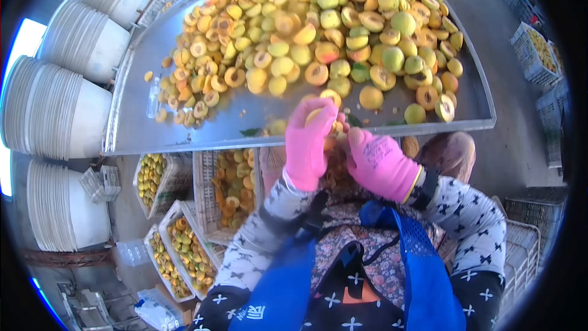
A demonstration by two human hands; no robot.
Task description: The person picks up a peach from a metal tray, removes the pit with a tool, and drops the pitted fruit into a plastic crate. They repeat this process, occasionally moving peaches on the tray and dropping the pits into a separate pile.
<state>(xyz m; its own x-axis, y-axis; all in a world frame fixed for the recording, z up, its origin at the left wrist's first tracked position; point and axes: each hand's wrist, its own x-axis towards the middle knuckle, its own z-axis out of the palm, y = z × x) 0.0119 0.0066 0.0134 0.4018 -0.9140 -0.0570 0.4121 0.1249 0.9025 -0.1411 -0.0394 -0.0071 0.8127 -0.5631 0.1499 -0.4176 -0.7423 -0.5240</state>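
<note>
The left hand [308,142], in a pink glove, is standing with its fingers pointing up toward the metal table [184,138]; those fingers are curling closed around a yellow fruit [317,115], which is sitting at the near edge of the table, just above the person's lap. The right hand [381,164], also in a pink glove, is reaching up and to the left, its fingertips pressing together on the same fruit from the other side. So both hands are pinching one fruit between them. Only a small yellow patch of it is showing between the gloves; the fruit is looking roundish, and which way its long axis is running cannot be told.

One heap [318,30] of whole and halved fruit, too many to count, is covering most of the table; the halves are mostly lying cut face up, with dark hollows showing.

Below the table on the left, four crates [177,178] are holding more fruit, and they are standing close together, some touching. Four stacks of white basins [55,110] are lining the far left, lying on their sides. One more crate of fruit [534,55] is standing well apart on the right; pale empty crates [520,257] are sitting by the right sleeve.
</note>
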